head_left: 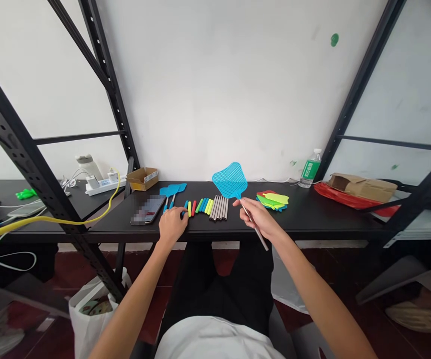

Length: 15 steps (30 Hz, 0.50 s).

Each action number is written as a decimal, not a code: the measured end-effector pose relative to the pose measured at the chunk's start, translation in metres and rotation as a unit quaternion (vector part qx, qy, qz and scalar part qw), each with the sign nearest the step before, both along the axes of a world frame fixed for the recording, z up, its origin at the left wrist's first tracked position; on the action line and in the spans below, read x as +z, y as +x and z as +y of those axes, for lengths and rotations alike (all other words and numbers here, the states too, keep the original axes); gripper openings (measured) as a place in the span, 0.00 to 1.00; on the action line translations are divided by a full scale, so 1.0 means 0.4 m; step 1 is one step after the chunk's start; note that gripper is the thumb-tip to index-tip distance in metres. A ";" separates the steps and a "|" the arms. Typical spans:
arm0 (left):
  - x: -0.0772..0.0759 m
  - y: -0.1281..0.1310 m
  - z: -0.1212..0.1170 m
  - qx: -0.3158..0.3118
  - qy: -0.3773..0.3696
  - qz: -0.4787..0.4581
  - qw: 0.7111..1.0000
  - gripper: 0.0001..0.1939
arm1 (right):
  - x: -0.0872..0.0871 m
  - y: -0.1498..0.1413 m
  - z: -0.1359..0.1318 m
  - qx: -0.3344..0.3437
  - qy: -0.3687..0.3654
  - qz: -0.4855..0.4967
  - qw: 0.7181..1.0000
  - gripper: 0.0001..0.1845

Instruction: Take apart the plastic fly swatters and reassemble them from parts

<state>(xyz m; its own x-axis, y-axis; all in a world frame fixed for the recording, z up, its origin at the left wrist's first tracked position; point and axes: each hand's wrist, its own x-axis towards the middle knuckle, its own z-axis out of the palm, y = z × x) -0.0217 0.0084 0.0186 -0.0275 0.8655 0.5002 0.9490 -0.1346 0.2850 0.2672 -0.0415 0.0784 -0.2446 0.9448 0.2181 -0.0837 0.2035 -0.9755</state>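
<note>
My right hand [260, 218] is closed around the thin metal handle of a blue fly swatter [230, 179], holding it tilted above the table with its perforated head up to the left. My left hand [173, 224] rests at the table's front, fingers bent onto a blue handle grip [186, 205] at the end of a row. Beside it lie yellow, red, green and blue handle grips [194, 208], then several metal rods [219, 208]. Two blue fly swatters [173, 189] lie behind my left hand. A pile of coloured swatter heads [274, 200] sits to the right.
A phone [148, 209] and a small cardboard box [142, 178] are at the left. A water bottle [310, 168] stands by the wall, near a brown carton [362, 189] on red plastic. Black shelf posts [105, 65] frame both sides; a yellow cable [99, 218] crosses the left one.
</note>
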 end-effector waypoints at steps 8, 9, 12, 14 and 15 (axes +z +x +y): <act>0.000 0.011 -0.002 -0.038 -0.004 -0.030 0.999 0.15 | -0.013 0.001 0.010 0.008 0.002 0.014 1.000 0.16; 0.001 0.011 -0.003 -0.036 -0.004 -0.038 0.999 0.15 | -0.012 0.000 0.010 0.011 -0.005 0.025 1.000 0.16; 0.015 0.012 -0.008 -0.033 0.006 -0.065 0.997 0.16 | -0.009 -0.008 0.004 0.045 -0.044 0.075 0.995 0.15; 0.035 0.023 -0.018 -0.059 0.017 -0.102 0.993 0.15 | -0.004 -0.017 -0.005 0.094 -0.081 0.115 0.986 0.13; 0.047 0.033 -0.025 -0.086 0.018 -0.134 0.987 0.15 | -0.001 -0.022 -0.011 0.124 -0.102 0.137 0.977 0.13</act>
